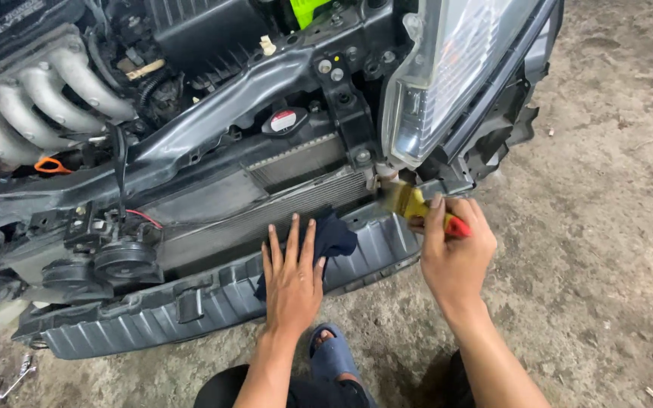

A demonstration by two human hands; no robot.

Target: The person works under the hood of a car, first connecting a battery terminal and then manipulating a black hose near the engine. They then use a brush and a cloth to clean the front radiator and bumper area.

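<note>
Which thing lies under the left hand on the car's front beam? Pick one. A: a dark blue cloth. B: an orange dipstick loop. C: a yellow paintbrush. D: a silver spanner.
A: the left hand lies flat on the dark blue cloth draped over the grey front beam, while the right hand holds the yellow-handled brush near the headlight.

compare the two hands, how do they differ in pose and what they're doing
The left hand lies flat, fingers spread, pressing a dark blue cloth on the grey bumper beam; the right hand is curled around a yellow brush with a red handle end. The left hand sits lower, mid-beam; the right hand is raised beside the headlight. Both are bare and reach toward the car's stripped front.
</note>
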